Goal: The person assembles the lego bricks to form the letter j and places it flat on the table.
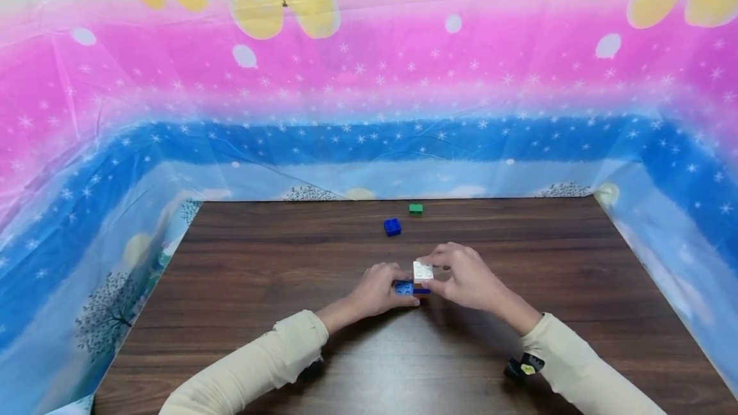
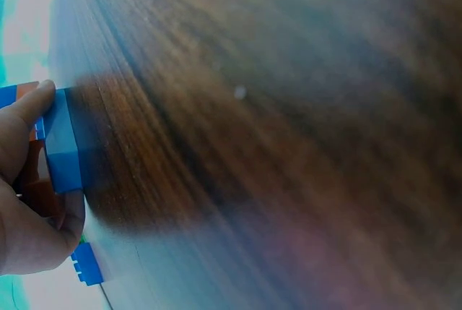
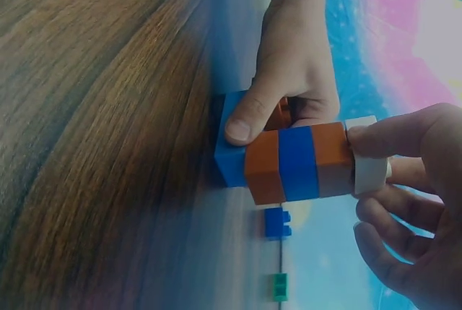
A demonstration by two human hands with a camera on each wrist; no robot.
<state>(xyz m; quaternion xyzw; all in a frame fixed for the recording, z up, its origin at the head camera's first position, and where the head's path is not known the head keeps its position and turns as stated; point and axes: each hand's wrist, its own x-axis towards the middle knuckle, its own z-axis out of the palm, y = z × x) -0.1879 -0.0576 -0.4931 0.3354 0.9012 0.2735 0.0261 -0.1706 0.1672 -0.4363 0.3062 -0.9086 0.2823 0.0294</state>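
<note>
A tower of toy building bricks stands at mid-table. At its base lies a light blue brick [image 3: 229, 152], and above it come an orange brick [image 3: 263, 170], a dark blue brick [image 3: 297, 165] and another orange brick [image 3: 333, 160]. My left hand [image 1: 377, 290] grips the base from the left, thumb in front. In the right wrist view, one more orange brick [image 3: 277, 116] shows partly behind the left thumb. On the tower's top sits a white brick [image 1: 423, 271], pinched between thumb and fingers of my right hand [image 1: 467, 277]. Whether it is fully seated I cannot tell.
Beyond the hands, a loose blue brick [image 1: 392, 227] lies on the wooden table [image 1: 277, 242]. A green brick [image 1: 416, 209] is farther back, near the table's rear edge. A patterned cloth [image 1: 369, 139] hangs around the back and sides.
</note>
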